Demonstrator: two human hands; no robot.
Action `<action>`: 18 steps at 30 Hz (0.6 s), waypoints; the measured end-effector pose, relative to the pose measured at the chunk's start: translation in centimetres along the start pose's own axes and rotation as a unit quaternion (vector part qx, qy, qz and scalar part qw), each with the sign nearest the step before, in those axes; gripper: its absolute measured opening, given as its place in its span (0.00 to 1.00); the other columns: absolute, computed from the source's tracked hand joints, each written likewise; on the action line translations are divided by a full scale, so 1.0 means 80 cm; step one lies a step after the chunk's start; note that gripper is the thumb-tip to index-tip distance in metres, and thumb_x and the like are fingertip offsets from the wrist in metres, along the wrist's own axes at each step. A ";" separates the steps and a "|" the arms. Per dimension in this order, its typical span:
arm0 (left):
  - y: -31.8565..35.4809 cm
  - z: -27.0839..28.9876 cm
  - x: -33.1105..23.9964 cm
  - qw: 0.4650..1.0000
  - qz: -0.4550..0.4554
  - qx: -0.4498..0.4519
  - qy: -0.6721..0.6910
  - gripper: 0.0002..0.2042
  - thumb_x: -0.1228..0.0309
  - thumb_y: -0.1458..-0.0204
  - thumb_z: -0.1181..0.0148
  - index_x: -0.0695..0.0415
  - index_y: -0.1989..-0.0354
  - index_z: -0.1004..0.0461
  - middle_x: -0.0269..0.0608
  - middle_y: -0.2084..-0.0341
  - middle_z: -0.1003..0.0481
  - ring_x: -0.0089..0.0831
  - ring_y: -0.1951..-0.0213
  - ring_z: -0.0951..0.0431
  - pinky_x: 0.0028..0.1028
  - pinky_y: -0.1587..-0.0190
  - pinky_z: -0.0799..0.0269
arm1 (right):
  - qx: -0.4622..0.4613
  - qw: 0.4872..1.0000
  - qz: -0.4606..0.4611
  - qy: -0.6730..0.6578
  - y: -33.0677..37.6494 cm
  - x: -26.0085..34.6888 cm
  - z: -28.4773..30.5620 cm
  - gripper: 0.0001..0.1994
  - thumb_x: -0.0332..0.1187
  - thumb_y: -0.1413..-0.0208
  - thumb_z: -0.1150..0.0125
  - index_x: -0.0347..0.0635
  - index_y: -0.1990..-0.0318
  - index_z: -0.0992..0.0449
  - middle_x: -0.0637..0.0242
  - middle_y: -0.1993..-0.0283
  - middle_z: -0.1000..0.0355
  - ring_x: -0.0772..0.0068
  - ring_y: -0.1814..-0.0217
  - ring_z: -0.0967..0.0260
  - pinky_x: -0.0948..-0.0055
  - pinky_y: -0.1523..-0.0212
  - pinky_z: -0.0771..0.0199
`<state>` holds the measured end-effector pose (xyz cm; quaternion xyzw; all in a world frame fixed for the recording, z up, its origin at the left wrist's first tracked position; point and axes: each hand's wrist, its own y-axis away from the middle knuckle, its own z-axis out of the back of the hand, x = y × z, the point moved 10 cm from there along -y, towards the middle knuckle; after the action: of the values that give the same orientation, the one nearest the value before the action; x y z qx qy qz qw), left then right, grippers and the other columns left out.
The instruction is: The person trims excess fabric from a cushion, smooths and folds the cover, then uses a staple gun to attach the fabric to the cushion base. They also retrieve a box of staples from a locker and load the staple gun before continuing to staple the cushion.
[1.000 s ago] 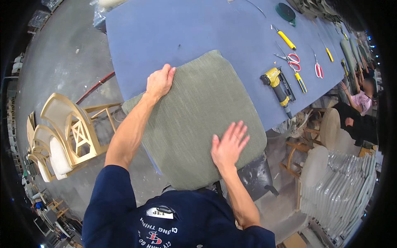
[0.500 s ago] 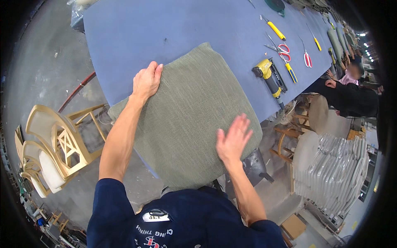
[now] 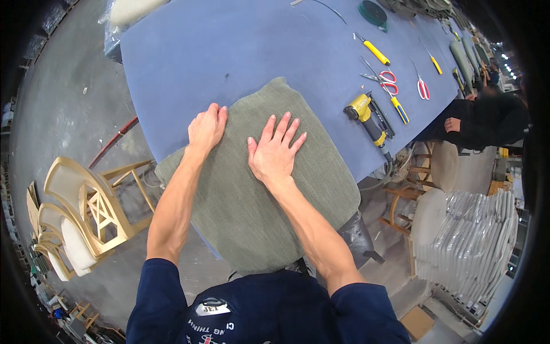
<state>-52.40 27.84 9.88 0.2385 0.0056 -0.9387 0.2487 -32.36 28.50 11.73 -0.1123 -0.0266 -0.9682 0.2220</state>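
Note:
A padded seat covered in olive-green woven fabric (image 3: 275,212) lies over the near edge of the blue-topped table (image 3: 189,63), its near end against my body. My left hand (image 3: 207,131) is closed on the seat's far left edge, with its fingers curled and partly hidden. Flat on the upper middle of the fabric rests my right hand (image 3: 275,150), fingers spread and holding nothing. The seat's underside is out of sight.
Right of the seat lie a yellow-and-black staple gun (image 3: 369,119), red-handled scissors (image 3: 388,83), more scissors (image 3: 423,89) and yellow-handled tools (image 3: 376,53). Wooden chairs (image 3: 97,206) stand left. Plastic-wrapped seats (image 3: 464,246) are stacked right, near a person in black (image 3: 487,123).
My right hand has moved from the seat's right side up and left to its upper middle, and now lies flat. My left hand keeps its hold on the edge.

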 end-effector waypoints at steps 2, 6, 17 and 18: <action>-0.007 -0.001 -0.026 1.000 0.020 0.017 -0.015 0.23 0.48 0.32 0.52 0.57 0.59 0.22 0.57 0.69 0.18 0.60 0.62 0.18 0.53 0.59 0.23 | -0.003 1.000 0.001 -0.006 0.000 -0.002 0.000 0.40 0.52 0.30 0.53 0.25 0.25 0.48 0.26 0.20 0.64 0.19 0.18 0.71 0.18 0.27 0.68; -0.013 -0.011 -0.057 0.998 0.019 0.045 -0.045 0.26 0.46 0.33 0.51 0.58 0.65 0.20 0.58 0.70 0.19 0.59 0.61 0.18 0.52 0.58 0.24 | -0.004 1.000 -0.005 -0.012 0.002 -0.007 0.004 0.40 0.52 0.32 0.49 0.28 0.25 0.46 0.27 0.20 0.62 0.19 0.18 0.70 0.18 0.27 0.67; -0.013 -0.017 -0.045 1.000 0.008 0.004 0.007 0.25 0.50 0.32 0.49 0.57 0.75 0.24 0.52 0.80 0.22 0.56 0.72 0.21 0.51 0.67 0.26 | -0.007 0.975 -0.177 0.133 -0.055 -0.384 0.073 0.39 0.42 0.42 0.33 0.51 0.24 0.42 0.47 0.32 0.38 0.38 0.34 0.38 0.39 0.39 0.32; -0.012 -0.016 -0.045 1.000 0.011 0.005 0.004 0.25 0.50 0.32 0.49 0.57 0.75 0.24 0.51 0.80 0.23 0.55 0.73 0.21 0.51 0.68 0.26 | 0.065 0.968 -0.171 0.171 -0.058 -0.408 0.055 0.46 0.42 0.44 0.31 0.53 0.21 0.50 0.46 0.31 0.40 0.38 0.33 0.39 0.38 0.38 0.34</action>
<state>-49.55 30.50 10.22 0.2438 -0.0010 -0.9350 0.2575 -4.87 46.98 8.54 0.0758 -0.0696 -0.9928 0.0607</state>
